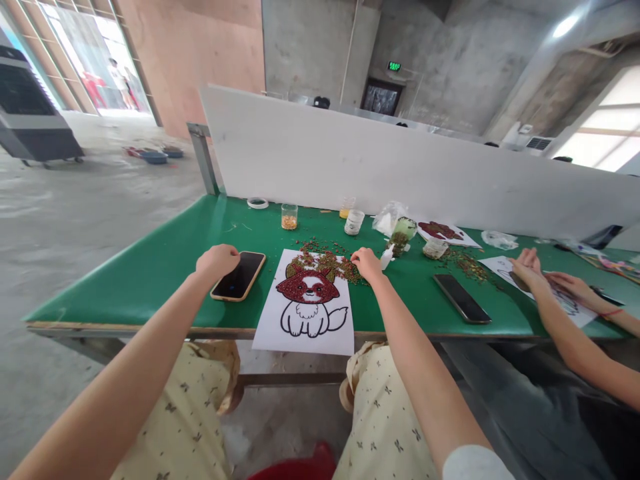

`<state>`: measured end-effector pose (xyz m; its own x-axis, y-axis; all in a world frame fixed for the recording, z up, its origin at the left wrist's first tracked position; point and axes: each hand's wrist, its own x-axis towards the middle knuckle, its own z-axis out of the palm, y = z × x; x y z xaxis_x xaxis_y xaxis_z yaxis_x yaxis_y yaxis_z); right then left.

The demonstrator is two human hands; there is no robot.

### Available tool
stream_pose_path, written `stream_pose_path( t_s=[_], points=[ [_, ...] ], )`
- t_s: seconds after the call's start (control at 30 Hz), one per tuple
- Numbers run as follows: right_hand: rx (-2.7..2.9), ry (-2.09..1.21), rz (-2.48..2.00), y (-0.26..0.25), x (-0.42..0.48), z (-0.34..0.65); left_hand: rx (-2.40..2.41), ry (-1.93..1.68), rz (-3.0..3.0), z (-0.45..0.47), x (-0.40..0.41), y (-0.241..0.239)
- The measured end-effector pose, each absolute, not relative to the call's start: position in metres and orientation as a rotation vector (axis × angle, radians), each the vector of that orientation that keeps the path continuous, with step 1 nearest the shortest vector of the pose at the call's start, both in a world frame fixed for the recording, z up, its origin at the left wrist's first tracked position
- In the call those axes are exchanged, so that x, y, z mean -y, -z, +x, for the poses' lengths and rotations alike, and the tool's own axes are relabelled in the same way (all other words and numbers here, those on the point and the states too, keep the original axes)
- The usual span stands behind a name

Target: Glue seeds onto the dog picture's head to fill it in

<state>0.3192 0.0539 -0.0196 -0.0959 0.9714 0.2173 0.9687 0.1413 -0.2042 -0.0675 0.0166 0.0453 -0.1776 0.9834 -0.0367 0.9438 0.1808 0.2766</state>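
Note:
A white sheet [305, 327] with a dog outline lies on the green table [150, 273], its head part filled with red beans [307, 287]. Loose brown and red beans [325, 257] are heaped at the sheet's top edge. My right hand [367, 263] rests curled on that heap; I cannot see what its fingertips pinch. My left hand [217, 260] lies curled on the left end of a black phone in a tan case [239, 277], fingers bent down onto it.
Small jars [289, 217] [354, 221], a plastic bag [393, 217], a glue bottle [386, 257] and a second phone [461, 298] stand around. Another person's hands [530, 270] work on a sheet at right. A white partition [400, 167] backs the table.

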Motion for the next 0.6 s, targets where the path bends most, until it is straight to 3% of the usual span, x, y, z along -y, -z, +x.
stream_pose_path(
  t_s=[0.6],
  points=[
    [2.015,-0.104,-1.929,0.0188,-0.0538,0.3205,-2.257,-0.242,1.907,-0.0681,-0.0179,-0.0417]
  ],
)
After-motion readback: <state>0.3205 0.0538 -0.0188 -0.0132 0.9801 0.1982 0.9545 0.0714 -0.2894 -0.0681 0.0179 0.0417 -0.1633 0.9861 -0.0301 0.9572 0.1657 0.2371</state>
